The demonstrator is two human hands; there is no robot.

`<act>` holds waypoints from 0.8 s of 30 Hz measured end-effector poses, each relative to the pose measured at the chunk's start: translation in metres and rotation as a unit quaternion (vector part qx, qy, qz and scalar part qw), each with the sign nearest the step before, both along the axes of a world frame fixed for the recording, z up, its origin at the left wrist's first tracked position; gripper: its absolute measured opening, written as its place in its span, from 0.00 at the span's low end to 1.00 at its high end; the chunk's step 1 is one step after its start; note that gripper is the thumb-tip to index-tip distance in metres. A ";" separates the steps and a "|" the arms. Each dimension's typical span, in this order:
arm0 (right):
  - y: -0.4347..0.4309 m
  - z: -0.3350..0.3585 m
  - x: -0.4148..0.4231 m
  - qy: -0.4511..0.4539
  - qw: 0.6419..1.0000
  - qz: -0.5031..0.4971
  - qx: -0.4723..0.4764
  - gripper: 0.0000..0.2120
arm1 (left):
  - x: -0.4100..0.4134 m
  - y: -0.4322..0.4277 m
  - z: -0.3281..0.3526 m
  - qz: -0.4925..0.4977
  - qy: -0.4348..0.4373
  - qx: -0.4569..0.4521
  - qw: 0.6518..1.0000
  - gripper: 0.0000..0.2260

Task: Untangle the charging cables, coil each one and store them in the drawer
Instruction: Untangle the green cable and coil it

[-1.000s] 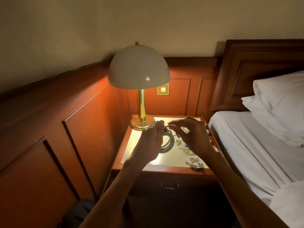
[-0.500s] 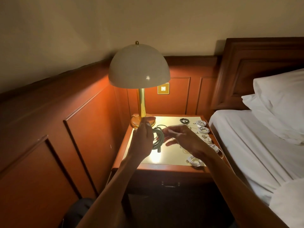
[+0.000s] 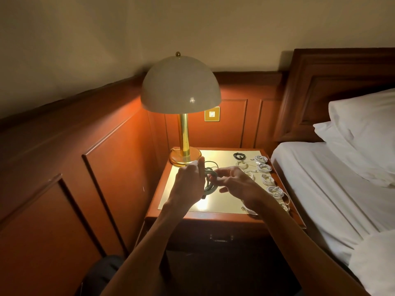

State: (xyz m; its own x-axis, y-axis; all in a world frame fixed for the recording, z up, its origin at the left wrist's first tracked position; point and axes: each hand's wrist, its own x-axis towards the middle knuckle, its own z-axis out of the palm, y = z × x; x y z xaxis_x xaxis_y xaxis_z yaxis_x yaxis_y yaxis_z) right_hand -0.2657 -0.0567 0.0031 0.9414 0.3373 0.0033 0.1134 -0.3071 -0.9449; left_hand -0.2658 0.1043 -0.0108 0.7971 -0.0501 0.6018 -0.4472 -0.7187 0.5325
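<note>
One drawer (image 3: pixel 220 237) sits in the front of the nightstand (image 3: pixel 203 217), closed, so nothing is stored yet; by my reading, storing waits until every cable is coiled.

Above the middle of the top, both hands work on the green cable (image 3: pixel 207 182), held just clear of the surface. The left hand (image 3: pixel 188 182) grips the gathered loops from the left side, fingers curled round them, which likely keeps the coil from springing apart. The right hand (image 3: pixel 237 184) meets it from the right, its fingertips (image 3: pixel 214 175) pinching the strand at the coil's upper part, probably to wrap or tuck the last length. One plug end hangs below the left hand.

At the front right corner a white strand (image 3: pixel 249 210) shows beside the right forearm; whether it is coiled I cannot tell.

Along the right edge lie several white coils (image 3: pixel 275 191), in a rough row and apart from each other, seemingly parked there so finished cables cannot retangle. A black coil (image 3: pixel 239 155) rests near the far edge.

The lamp (image 3: pixel 184 133) stands lit on the far left corner.
</note>
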 end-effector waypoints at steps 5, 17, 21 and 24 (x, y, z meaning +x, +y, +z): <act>0.002 -0.008 0.002 -0.166 0.977 -0.055 -0.121 0.04 | 0.000 -0.002 -0.003 -0.015 0.064 -0.036 0.997 0.21; -0.017 -0.006 0.000 -0.548 0.782 0.033 -0.295 0.09 | 0.016 -0.002 -0.010 -0.110 0.386 -0.244 0.883 0.23; -0.018 0.005 -0.001 -0.590 0.734 0.087 -0.325 0.06 | 0.012 0.000 -0.006 -0.141 0.413 -0.237 0.868 0.22; -0.020 0.004 0.000 -0.620 0.711 0.109 -0.313 0.11 | 0.009 0.004 -0.006 -0.170 0.401 -0.195 0.879 0.24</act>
State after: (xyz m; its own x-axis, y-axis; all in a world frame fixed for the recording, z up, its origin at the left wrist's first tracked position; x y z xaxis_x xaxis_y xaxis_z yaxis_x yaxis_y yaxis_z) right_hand -0.2653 -0.0768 0.0076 0.2713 0.7756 0.5700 0.8494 -0.4714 0.2372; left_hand -0.2569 0.1080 -0.0163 0.9514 -0.2824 -0.1232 0.0313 -0.3093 0.9504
